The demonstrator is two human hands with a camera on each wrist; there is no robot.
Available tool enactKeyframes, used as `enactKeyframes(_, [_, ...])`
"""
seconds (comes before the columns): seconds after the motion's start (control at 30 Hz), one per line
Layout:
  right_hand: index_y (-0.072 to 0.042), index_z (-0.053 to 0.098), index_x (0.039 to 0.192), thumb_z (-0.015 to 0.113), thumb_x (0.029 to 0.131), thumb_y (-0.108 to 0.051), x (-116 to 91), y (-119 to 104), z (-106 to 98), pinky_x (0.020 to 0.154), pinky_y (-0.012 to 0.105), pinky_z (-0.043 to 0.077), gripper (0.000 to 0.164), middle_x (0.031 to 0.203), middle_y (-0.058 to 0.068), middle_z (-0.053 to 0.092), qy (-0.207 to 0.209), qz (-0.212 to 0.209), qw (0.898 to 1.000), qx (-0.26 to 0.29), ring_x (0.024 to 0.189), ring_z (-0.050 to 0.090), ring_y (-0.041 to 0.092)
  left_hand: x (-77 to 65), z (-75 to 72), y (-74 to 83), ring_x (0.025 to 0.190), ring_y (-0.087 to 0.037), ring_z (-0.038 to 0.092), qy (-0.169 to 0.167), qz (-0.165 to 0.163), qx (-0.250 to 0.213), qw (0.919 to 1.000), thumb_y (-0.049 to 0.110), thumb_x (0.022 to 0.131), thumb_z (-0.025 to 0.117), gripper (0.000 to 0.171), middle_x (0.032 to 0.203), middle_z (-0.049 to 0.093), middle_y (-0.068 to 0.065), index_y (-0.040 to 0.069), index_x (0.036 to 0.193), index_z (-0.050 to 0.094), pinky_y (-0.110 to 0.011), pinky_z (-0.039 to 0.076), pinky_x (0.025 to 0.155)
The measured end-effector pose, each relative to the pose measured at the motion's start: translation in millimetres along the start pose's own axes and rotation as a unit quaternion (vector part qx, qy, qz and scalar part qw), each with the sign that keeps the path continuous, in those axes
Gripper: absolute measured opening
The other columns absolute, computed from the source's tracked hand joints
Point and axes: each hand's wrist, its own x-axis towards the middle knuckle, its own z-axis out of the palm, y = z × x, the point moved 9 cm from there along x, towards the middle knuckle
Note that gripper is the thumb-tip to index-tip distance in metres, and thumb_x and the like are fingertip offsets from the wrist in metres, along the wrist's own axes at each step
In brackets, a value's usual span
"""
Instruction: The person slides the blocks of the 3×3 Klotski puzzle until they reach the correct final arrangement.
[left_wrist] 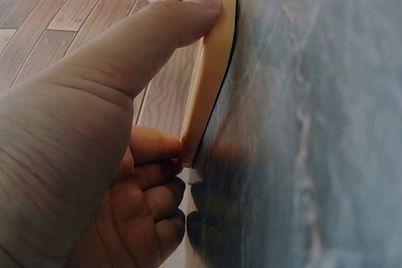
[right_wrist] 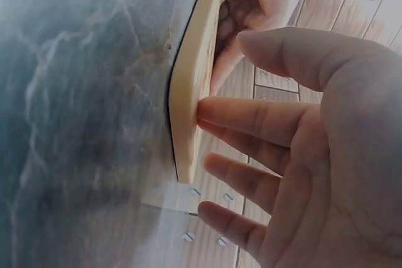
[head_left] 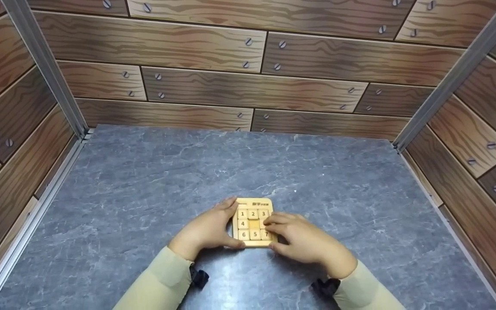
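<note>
A pale yellow sliding number puzzle (head_left: 252,244) lies flat on the grey table, its numbered tiles facing up. Tiles 1, 2 and 3 form the top row, 4 sits at the left of the middle row, and 6, 5 and 7 fill the bottom one. The centre slot is bare. My left hand (head_left: 207,228) grips the frame's left side, thumb (left_wrist: 201,14) at the near edge and index finger at the far corner. With extended fingers, my right hand (head_left: 304,239) touches the right column, partly hiding its middle tile. In the right wrist view its thumb (right_wrist: 276,51) stands off the frame.
The marbled grey tabletop (head_left: 187,168) surrounds the puzzle. Wood-print panels (head_left: 205,47) wall the back and both sides, with metal rails (head_left: 43,64) at the corners. Black straps (head_left: 198,277) show at both wrists.
</note>
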Motion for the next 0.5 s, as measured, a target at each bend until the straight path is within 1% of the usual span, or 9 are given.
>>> enactKeyframes(0.1, [-0.006,0.073,0.149,0.075,0.106,-0.037,-1,-3,0,0.137,0.067,0.039,0.053,0.165,0.009,0.065,-0.001,0.003,1.0,-0.015,0.161,0.054,0.038,0.0,0.8,-1.4,0.176,-0.038,0.028,-0.001,-0.003,-0.001,1.0,0.052,0.082,0.099,0.126,0.189,0.024,-0.013,0.002,0.176,0.033,-0.055,0.028,0.145])
enactKeyframes(0.23, [-0.006,0.07,0.153,0.075,0.106,-0.041,-3,-13,3,0.139,0.064,0.037,0.059,0.166,0.01,0.063,-0.003,-0.006,1.0,-0.03,0.163,0.052,0.037,-0.1,0.7,-2.3,0.176,-0.038,0.028,0.001,-0.006,-0.002,1.0,0.053,0.081,0.099,0.127,0.189,0.024,-0.013,0.003,0.177,0.033,-0.055,0.028,0.145])
enactKeyframes(0.37, [-0.008,0.07,0.153,0.075,0.106,-0.041,-4,-24,8,0.139,0.061,0.038,0.057,0.165,0.008,0.063,-0.012,-0.024,0.999,-0.037,0.163,0.051,0.035,0.2,-0.2,-1.2,0.175,-0.038,0.029,0.003,-0.003,-0.002,1.0,0.052,0.081,0.099,0.127,0.189,0.026,-0.014,0.001,0.176,0.033,-0.055,0.028,0.145])
enactKeyframes(0.5, [-0.008,0.071,0.151,0.075,0.106,-0.04,-4,-28,11,0.139,0.06,0.039,0.055,0.165,0.007,0.063,-0.018,-0.031,0.998,-0.042,0.163,0.052,0.034,0.4,-0.8,0.4,0.175,-0.039,0.03,0.003,-0.001,-0.004,1.0,0.052,0.081,0.1,0.127,0.188,0.026,-0.015,0.0,0.176,0.033,-0.055,0.029,0.145])
